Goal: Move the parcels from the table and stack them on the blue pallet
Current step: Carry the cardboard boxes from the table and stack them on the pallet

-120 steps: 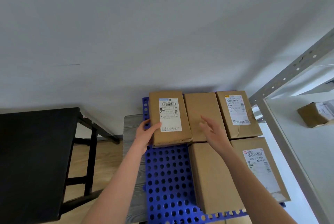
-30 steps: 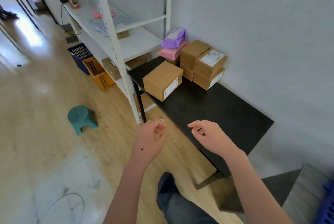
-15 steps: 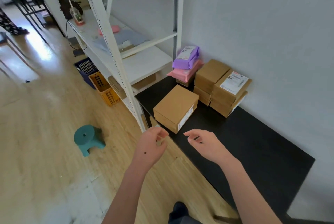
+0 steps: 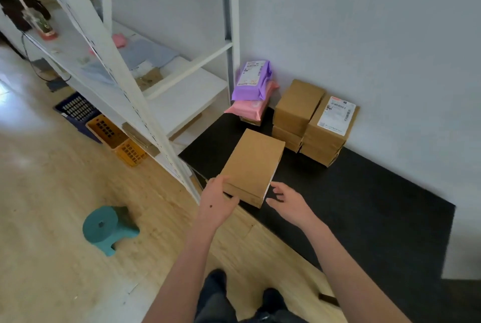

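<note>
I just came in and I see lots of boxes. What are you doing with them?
A person is picking up parcels from the black table. The left hand is touching the near corner of a brown box, and the right hand is open, just beside its other side. The box sits flat on the table, not lifted yet. More brown boxes and purple and pink bags wait by the wall.

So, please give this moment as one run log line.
left hand: touching box | right hand: open, beside box | box: on table
</note>
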